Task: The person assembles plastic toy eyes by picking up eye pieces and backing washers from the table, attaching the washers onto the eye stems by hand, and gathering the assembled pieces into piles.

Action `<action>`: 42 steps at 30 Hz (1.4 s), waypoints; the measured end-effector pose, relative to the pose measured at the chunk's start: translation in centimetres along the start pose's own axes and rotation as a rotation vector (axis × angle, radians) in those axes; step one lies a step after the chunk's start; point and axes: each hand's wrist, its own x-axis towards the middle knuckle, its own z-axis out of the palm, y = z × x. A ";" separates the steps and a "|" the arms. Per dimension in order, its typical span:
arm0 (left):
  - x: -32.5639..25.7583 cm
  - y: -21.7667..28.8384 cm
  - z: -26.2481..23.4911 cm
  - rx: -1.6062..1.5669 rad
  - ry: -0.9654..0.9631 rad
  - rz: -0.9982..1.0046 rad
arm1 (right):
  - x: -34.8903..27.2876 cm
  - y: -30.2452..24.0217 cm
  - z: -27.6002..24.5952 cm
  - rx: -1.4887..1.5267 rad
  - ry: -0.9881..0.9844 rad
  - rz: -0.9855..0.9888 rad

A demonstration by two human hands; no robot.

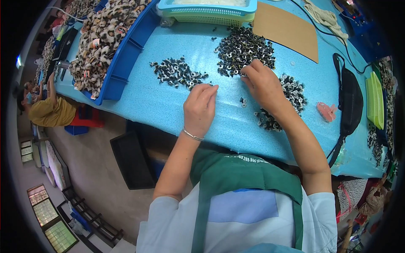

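My left hand [200, 105] is closed, thumb and fingers pinched together just above the table. It is nearest to a small pile of black-and-white plastic pieces [175, 72] that look like toy eyes. My right hand [265, 86] pinches at the front edge of a larger heap of similar pieces [244, 46]. Whatever either hand has between its fingertips is too small or hidden to make out. Beside and partly under my right forearm lies a third pile of these pieces [294, 90]. A couple of loose pieces [243, 102] rest between the hands.
A blue tray [122, 63] of spotted plush pieces [103, 40] stands at left. Behind are stacked baskets [206, 14] and a cardboard sheet [287, 29]. At right lie a pink scrap [326, 111], a black waist bag [351, 97] and a green basket [374, 100]. Another person [52, 110] sits far left.
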 end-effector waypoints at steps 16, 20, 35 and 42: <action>-0.9 3.2 3.6 0.039 -0.250 0.102 | -0.4 0.7 1.0 0.009 0.008 -0.046; -1.3 2.3 2.7 -0.128 -0.160 0.036 | -0.5 -0.8 -2.3 0.674 -0.046 0.356; -0.1 3.9 1.1 -1.181 -0.249 -0.984 | -4.7 -3.7 -4.7 0.792 -0.161 0.402; -0.4 3.8 1.4 -1.282 -0.383 -0.997 | -4.9 -3.3 -4.1 0.607 -0.139 0.272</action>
